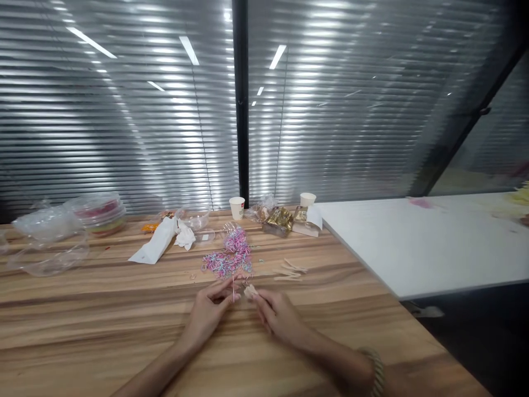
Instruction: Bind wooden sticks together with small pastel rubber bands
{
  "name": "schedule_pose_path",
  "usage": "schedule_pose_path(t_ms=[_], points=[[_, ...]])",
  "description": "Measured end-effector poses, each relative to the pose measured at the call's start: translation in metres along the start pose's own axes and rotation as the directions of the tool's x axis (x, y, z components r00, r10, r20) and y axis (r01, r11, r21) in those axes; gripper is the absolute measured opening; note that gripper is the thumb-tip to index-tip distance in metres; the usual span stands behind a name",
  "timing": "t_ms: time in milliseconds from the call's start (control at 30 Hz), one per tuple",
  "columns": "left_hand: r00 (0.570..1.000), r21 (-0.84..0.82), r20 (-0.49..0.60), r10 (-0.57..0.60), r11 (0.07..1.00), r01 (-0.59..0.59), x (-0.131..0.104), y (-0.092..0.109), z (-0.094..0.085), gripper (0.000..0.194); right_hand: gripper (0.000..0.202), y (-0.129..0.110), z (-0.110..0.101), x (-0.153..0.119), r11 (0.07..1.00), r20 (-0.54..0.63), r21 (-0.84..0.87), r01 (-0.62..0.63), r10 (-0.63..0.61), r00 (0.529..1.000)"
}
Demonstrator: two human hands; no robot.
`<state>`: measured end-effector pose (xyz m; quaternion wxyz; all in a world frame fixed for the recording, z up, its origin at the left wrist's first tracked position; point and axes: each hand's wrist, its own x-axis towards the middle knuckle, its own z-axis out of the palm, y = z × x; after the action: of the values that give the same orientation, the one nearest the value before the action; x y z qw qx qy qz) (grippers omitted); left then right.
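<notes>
Between the thumb and fingertips of my left hand (212, 309) a thin pink band (233, 289) stands upright. My right hand (276, 315) pinches a small beige piece (249, 291) just to the right of the band; a small gap shows between the two. Beyond my fingers lies a loose pile of pink, purple and blue bands (231, 256) on the wooden table (103, 320). Several thin beige strips (291, 271) lie to the right of the pile. What the beige piece is made of is too small to tell.
Behind the pile stand two paper cups (237, 208) and gold wrappers (279, 221). A white paper sleeve (155, 242), a crumpled tissue (184, 235) and clear plastic containers (97, 215) are at the back left. A white table (372, 237) adjoins on the right.
</notes>
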<state>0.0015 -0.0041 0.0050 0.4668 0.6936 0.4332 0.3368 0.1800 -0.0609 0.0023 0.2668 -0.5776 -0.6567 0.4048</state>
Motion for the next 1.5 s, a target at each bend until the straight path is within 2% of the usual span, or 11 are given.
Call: schedule_pose_path(t_ms=[133,333,467,633,767,967,1100,1267,1367,1500], points=[[0.993,0.114,0.029,0.115,0.986,-0.118,-0.005,0.009,0.001,0.049,0.073,-0.003,0.000,0.000,0.975,0.192,0.214,-0.063,0.021,0.981],[0.984,0.154,0.109,0.142,0.975,-0.158,-0.009,0.018,0.004,0.048,0.079,-0.004,-0.006,0.001,0.937,0.320,0.336,-0.098,-0.015,0.947],[0.985,0.160,0.100,0.142,0.975,-0.157,-0.007,0.016,0.005,0.046,0.079,-0.001,-0.007,0.001,0.933,0.377,0.343,-0.107,-0.033,0.926],[0.977,0.092,0.167,0.133,0.984,-0.150,-0.008,0.015,0.005,0.037,0.078,-0.006,-0.013,-0.006,0.977,0.382,0.200,-0.078,-0.005,0.924],[0.955,0.031,0.210,0.210,0.975,-0.222,-0.011,0.015,0.005,0.023,0.077,-0.013,-0.019,-0.011,0.995,0.413,0.102,-0.022,-0.022,0.910],[0.950,0.032,0.188,0.249,0.965,-0.259,-0.011,0.012,0.004,0.016,0.080,-0.012,-0.017,-0.010,0.999,0.470,0.033,-0.012,-0.005,0.883],[0.967,0.069,0.131,0.219,0.971,-0.229,-0.011,0.012,0.004,0.014,0.082,-0.011,-0.012,-0.012,1.000,0.413,0.017,0.011,-0.018,0.911],[0.959,0.105,0.084,0.270,0.955,-0.278,-0.011,0.014,0.005,0.009,0.079,-0.009,-0.005,-0.012,0.997,0.288,0.013,0.070,-0.071,0.955],[0.959,0.135,0.109,0.262,0.952,-0.275,-0.011,0.015,0.006,0.009,0.078,-0.008,-0.005,-0.011,0.997,0.301,-0.012,0.075,-0.068,0.951],[0.959,0.136,0.196,0.204,0.963,-0.233,-0.011,0.013,0.006,0.017,0.074,-0.012,-0.010,-0.012,0.991,0.330,-0.098,0.095,-0.057,0.942]])
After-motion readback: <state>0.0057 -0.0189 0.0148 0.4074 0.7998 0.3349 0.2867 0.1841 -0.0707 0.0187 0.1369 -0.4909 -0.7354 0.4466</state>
